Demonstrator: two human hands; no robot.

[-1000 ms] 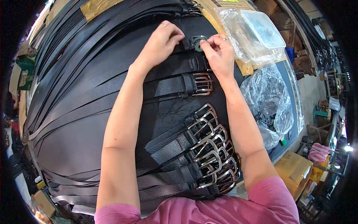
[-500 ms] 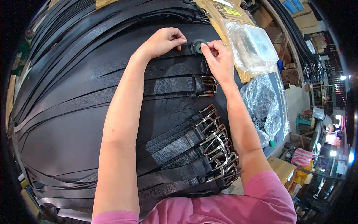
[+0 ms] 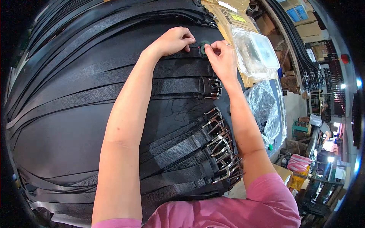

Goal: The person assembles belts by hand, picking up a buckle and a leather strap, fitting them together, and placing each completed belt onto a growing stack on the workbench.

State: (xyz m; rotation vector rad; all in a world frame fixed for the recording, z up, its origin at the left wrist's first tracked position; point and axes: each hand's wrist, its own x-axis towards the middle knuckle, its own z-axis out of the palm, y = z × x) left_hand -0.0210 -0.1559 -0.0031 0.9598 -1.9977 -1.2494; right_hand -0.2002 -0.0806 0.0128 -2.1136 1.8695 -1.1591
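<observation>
My left hand (image 3: 175, 41) is closed, thumb and forefinger pinched over the end of a black leather belt (image 3: 182, 53). Whatever lies between those fingertips is too small to make out. Just right of it, my right hand (image 3: 223, 57) pinches the edge of a small round green disc (image 3: 204, 47) at the belt's end. Below the hands lies another belt (image 3: 178, 86) with a metal buckle (image 3: 215, 88). Nearer my body, several belts are piled with their silver buckles (image 3: 222, 152) bunched on the right.
More black belts (image 3: 125, 22) lie along the far side of the dark table (image 3: 72, 140). To the right are a clear plastic box (image 3: 263, 49), cardboard packaging (image 3: 243, 22) and crumpled plastic (image 3: 262, 108). Belts hang from a rack (image 3: 300, 57); a person works in the background.
Both hands stay at the belt's end, and my left hand has shifted slightly right, closer to the disc. The view has turned a little.
</observation>
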